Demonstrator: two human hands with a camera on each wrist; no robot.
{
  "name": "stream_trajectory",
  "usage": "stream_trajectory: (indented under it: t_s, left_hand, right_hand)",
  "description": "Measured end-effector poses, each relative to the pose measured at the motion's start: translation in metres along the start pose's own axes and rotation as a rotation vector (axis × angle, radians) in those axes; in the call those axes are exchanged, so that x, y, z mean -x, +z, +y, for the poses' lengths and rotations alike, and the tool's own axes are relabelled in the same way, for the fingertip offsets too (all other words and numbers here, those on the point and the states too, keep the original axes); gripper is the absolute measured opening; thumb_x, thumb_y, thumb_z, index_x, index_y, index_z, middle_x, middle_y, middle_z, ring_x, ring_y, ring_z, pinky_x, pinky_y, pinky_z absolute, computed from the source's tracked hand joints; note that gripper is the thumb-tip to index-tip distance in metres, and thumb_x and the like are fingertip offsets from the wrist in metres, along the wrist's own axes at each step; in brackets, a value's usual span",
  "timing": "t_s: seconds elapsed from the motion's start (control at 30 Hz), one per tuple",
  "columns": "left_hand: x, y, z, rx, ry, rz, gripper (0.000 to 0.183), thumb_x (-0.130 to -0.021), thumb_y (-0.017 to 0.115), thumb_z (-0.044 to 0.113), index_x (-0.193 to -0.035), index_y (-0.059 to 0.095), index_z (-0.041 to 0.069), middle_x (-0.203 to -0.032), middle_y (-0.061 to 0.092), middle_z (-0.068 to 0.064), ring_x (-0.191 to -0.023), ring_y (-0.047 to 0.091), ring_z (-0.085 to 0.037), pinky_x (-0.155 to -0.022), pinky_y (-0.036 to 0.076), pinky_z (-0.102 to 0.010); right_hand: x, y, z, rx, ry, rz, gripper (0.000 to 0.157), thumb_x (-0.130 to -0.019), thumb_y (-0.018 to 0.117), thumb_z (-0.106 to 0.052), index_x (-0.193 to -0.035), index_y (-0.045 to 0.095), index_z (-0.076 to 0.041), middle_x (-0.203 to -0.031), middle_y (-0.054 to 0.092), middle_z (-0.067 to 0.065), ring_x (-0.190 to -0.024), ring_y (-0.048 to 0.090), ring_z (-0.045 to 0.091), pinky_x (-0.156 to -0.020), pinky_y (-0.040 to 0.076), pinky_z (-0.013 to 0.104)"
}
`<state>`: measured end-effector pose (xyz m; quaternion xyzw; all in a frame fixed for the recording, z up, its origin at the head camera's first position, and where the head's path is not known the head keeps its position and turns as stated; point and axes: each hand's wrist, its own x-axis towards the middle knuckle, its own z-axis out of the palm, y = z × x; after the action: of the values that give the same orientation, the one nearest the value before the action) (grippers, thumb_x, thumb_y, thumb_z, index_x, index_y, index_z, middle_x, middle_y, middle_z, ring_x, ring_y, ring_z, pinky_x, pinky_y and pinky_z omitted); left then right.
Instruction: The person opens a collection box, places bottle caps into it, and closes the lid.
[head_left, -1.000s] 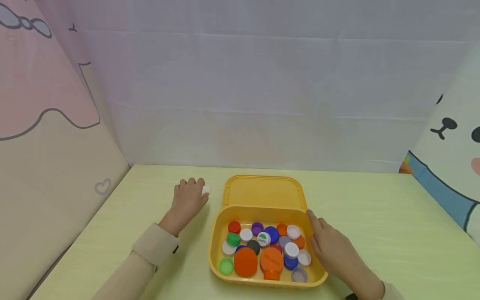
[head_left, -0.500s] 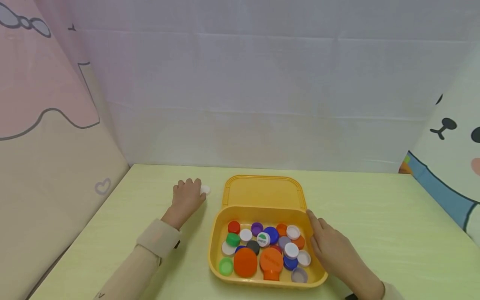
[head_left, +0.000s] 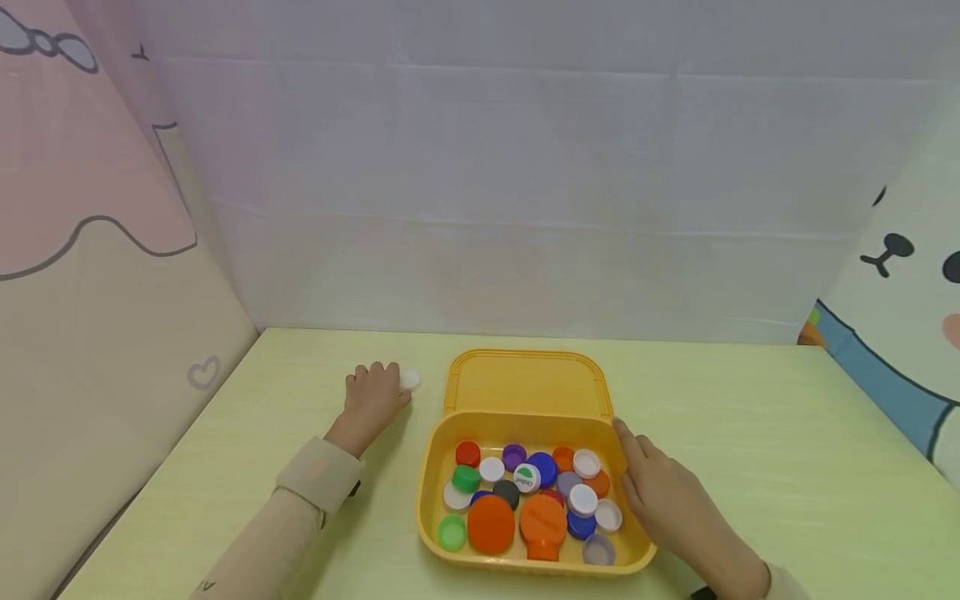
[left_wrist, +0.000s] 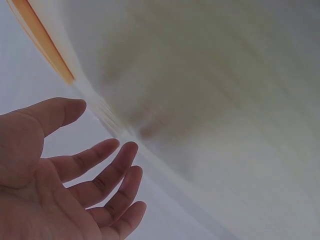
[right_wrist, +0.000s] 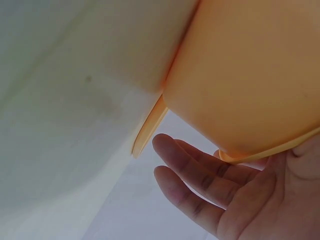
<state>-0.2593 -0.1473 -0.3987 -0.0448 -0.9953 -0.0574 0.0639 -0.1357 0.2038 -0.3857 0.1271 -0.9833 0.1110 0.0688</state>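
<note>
My left hand [head_left: 373, 396] is over the table at the left, right beside a white bottle cap [head_left: 411, 380] that it partly hides. In the left wrist view its fingers [left_wrist: 102, 182] are spread and loosely bent, thumb apart; a faint pale ridged edge shows between thumb and fingertips. A yellow box [head_left: 426, 500] full of bottle caps stands in front, its lid [head_left: 528, 383] folded back flat behind it. My right hand [head_left: 663, 492] rests along the box's right rim, fingers nearly straight. The right wrist view shows the box wall [right_wrist: 245, 75] above those fingers.
Inside the box lie an orange round cap [head_left: 491, 525], an orange flip-top cap [head_left: 543, 521], a light green cap [head_left: 452, 532], a blue cap [head_left: 542, 469] and several others. A pale green cloth covers the table [head_left: 750, 450]; printed fabric walls [head_left: 97, 350] enclose it.
My left hand has drawn back slightly to the left, so more of the white bottle cap shows. My right hand and the box have stayed put.
</note>
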Motion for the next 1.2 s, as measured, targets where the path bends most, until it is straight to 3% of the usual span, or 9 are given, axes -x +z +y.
stream_trajectory:
  t_s: [1.2]
  left_hand:
    - [-0.015,0.002,0.008,-0.041,0.019,-0.087,0.031,-0.084,0.064,0.028,-0.091,0.056,-0.001,-0.083,0.056,-0.016,-0.080,0.052,-0.035,-0.074,0.044,-0.047]
  right_hand:
    - [-0.001,-0.002,0.000,0.001,0.001,-0.036,0.052,-0.088,0.049,-0.013,-0.136,0.035,0.001,-0.111,0.058,0.020,-0.088,0.062,0.031,-0.076,0.052,0.045]
